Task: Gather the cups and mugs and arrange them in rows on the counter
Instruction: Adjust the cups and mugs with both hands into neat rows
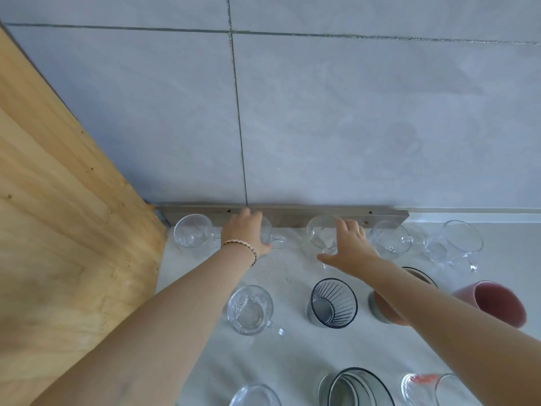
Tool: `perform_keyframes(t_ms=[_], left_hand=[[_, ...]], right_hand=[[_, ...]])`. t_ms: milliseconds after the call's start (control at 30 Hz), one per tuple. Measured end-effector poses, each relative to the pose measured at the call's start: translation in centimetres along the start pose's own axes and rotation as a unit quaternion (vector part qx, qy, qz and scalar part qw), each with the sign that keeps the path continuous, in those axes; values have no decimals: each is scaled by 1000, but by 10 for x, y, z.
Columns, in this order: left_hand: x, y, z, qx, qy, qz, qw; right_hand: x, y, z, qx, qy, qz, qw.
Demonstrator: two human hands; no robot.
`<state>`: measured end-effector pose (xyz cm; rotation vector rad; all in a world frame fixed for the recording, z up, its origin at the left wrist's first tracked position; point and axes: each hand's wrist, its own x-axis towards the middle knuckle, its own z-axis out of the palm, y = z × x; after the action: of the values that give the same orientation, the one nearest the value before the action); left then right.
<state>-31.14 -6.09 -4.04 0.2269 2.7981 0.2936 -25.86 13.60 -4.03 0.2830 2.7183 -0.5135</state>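
The left hand [244,232] has its fingers closed around a clear glass handled cup [270,237] by the wall. The right hand [349,247] rests spread-fingered on another clear glass cup [320,237], on the pale counter [292,356].

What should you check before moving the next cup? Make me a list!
1. Left hand has a firm hold on its clear glass mug: cannot tell, the hand covers most of it.
2. Right hand has hold of its clear glass cup: cannot tell, fingers spread over the rim.
3. Back row along the metal strip sits upright: ok for the leftmost glass cup; the far-right glass looks tilted.
4. Ribbed dark glass is clear of the arms: ok.
5. Pink mug is clear of the right forearm: not ok, they sit close.
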Motion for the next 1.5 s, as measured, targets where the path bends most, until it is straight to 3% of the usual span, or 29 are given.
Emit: perform_keyframes(t_ms=[333,533,800,1033,1200,1367,1500], left_hand=[[-5,-17,7,-39,26,-4,999],[-2,-18,9,-42,25,-3,999],[-1,-18,10,-47,22,-5,999],[-1,-19,14,-40,24,-6,999],[-12,5,11,24,31,-25,999],[-26,73,8,2,71,114,991],[-25,146,19,33,28,194,980]], right_hand=[[17,-22,6,37,33,80,996],[24,-19,2,43,-65,-69,995],[27,-23,15,15,33,-29,999],[26,-21,11,32,-5,-91,995],[7,-8,2,43,-42,-101,993],[-18,58,-35,-9,45,-69,997],[-24,118,-61,-15,66,11,998]])
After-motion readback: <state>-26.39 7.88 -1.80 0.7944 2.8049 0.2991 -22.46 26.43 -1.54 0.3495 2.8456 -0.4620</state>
